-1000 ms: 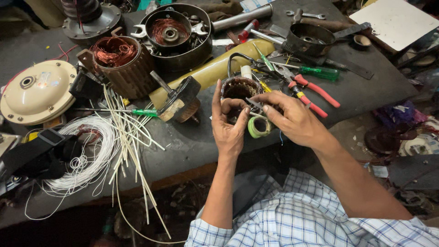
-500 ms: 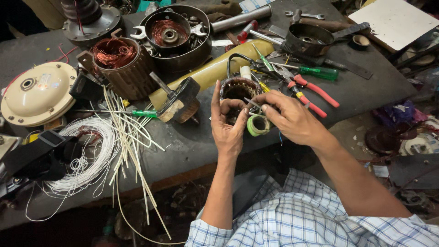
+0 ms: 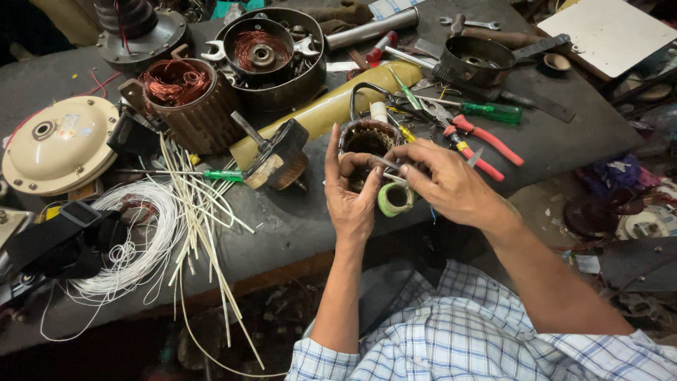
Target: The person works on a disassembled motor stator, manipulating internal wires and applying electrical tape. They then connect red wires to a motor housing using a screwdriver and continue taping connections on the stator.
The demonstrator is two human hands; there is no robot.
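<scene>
Left hand (image 3: 350, 201) wrapped around small round stator (image 3: 367, 144), thumb inside the bore, fingers up its left side. Right hand (image 3: 451, 185) pinched narrow on thin metal tool (image 3: 386, 166) angled into stator opening. Stator held at front edge of dark workbench (image 3: 282, 226). Green tape roll (image 3: 395, 200) just below right fingertips. Red-handled pliers (image 3: 486, 144) just beyond right hand. Further left: wooden-headed mallet (image 3: 278, 152), green-handled screwdriver (image 3: 211, 174), white sleeving strips (image 3: 194, 204), coiled white wire (image 3: 134, 240).

Both hands (image 3: 350, 196) (image 3: 446, 185) raised, fingers curled
</scene>
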